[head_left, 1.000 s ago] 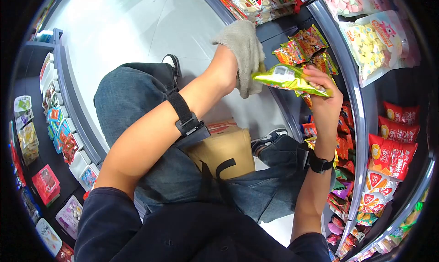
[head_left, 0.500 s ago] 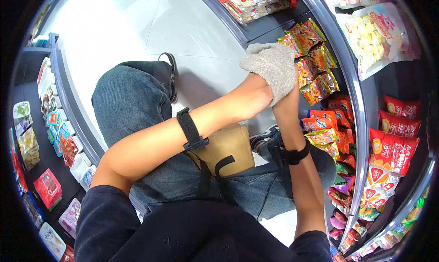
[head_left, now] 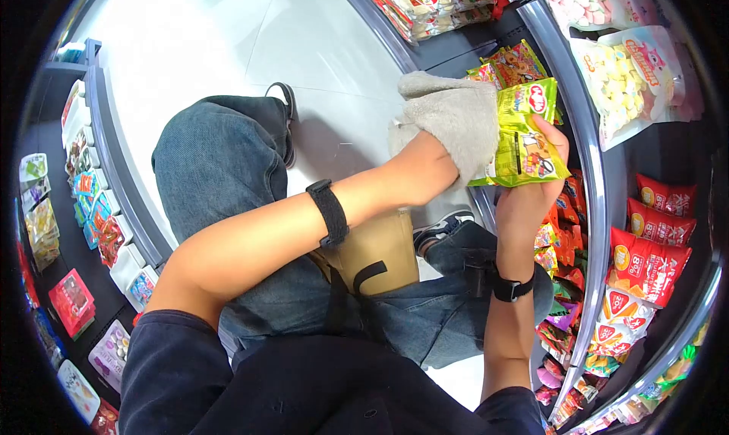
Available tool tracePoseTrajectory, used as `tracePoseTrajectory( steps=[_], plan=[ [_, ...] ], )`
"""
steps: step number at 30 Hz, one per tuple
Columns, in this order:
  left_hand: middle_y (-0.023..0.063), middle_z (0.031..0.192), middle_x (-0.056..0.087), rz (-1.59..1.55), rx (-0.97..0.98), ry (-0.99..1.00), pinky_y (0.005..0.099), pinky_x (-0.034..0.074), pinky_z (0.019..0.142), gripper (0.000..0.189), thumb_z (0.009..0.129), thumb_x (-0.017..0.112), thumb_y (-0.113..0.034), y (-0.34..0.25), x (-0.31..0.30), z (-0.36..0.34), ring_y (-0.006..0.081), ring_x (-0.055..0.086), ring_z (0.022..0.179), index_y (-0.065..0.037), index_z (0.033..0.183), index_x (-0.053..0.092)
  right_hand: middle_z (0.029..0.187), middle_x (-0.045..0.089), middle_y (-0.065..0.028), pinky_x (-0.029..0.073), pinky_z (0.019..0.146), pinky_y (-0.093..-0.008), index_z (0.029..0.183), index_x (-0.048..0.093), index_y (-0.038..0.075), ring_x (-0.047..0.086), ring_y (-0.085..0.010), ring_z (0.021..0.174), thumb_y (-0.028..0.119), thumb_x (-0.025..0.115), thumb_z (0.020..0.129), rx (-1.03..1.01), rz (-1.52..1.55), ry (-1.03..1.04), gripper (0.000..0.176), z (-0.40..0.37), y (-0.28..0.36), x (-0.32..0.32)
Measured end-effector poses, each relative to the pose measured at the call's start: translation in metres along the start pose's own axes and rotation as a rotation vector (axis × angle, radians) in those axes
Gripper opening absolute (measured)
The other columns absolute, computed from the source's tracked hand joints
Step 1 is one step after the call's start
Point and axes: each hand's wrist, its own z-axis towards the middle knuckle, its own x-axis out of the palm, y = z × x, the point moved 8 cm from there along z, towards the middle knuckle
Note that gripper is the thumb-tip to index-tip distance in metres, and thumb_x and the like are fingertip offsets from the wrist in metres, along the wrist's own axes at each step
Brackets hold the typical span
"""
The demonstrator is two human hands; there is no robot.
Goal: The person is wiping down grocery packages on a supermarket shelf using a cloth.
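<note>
A grey-beige cloth (head_left: 452, 120) is draped over my left hand (head_left: 429, 168), hiding the fingers, which look wrapped in its folds. The cloth touches the left side of a yellow-green snack packet (head_left: 524, 158) with a red logo and a cartoon picture. My right hand (head_left: 535, 196) grips that packet from its right edge, with fingers curled over the front. Behind the packet, more small orange and green snack packets (head_left: 520, 61) lie on the dark shelf.
Orange packets (head_left: 568, 241) lie nearer me on the same shelf. The shelf's metal rail (head_left: 596, 207) runs between them and red chip bags (head_left: 653, 264). Marshmallow bags (head_left: 626, 86) hang at upper right. A tan pouch (head_left: 380, 253) sits at my waist. Another stocked shelf (head_left: 125, 162) stands left.
The green packet has come into view in my right hand, which was behind the cloth before. The cloth has opened out and now lies against the packet. My left hand has shifted slightly.
</note>
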Motion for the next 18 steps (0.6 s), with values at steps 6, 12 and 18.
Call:
tracePoseTrajectory(
  steps=[6,12,18],
  plan=[
    [0.0195,0.149,0.041,0.088,-0.048,0.104,0.0424,0.020,0.119,0.045,0.097,0.047,-0.014,0.008,0.016,-0.021,0.0328,0.032,0.142,-0.002,0.141,0.046,0.121,0.056,-0.0085,0.042,0.100,-0.0305,0.127,0.050,0.002,0.055,-0.0156,0.112,0.006,0.059,0.090,-0.051,-0.085,-0.022,0.037,0.003,-0.005,0.010],
    [0.0240,0.134,0.051,0.265,0.080,0.086,0.0546,0.027,0.112,0.044,0.084,0.057,-0.015,-0.024,0.008,-0.012,0.0474,0.041,0.128,-0.002,0.126,0.058,0.132,0.054,-0.0094,0.043,0.103,-0.0329,0.140,0.043,0.004,0.053,-0.0181,0.119,0.012,0.060,0.094,0.175,0.367,0.092,0.050,-0.004,-0.047,0.036],
    [0.0216,0.129,0.055,0.442,0.208,-0.042,0.0535,0.031,0.109,0.040,0.084,0.060,-0.016,-0.032,-0.001,0.001,0.0454,0.045,0.124,-0.004,0.123,0.060,0.145,0.047,-0.0128,0.042,0.108,-0.0399,0.152,0.030,0.007,0.051,-0.0245,0.129,0.010,0.054,0.097,0.311,0.576,0.039,0.060,0.002,-0.022,0.032]
  ],
)
